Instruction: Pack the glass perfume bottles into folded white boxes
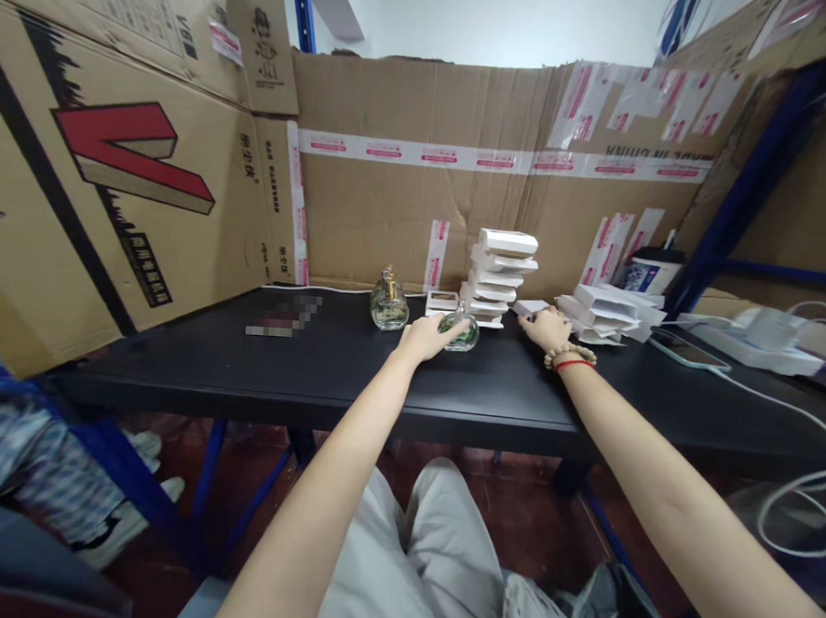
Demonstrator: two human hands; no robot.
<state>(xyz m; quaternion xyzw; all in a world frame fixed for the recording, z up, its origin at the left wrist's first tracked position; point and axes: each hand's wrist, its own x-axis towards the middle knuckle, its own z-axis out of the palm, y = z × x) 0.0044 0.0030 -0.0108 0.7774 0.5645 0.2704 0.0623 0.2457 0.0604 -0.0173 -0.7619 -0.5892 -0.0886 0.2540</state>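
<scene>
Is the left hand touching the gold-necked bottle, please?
No, the left hand is at the other glass bottle, apart from the gold-necked bottle.

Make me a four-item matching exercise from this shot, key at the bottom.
Things:
1. Left grip
2. Right grip
3. Phone
4. Cup

Place or state:
A. Beads and a red band at the wrist
B. Dark lid on top, behind a pile of white boxes
C. Fingers at a glass bottle
D. Lying flat on the table

Pairs: 1-C, 2-A, 3-D, 4-B
</scene>
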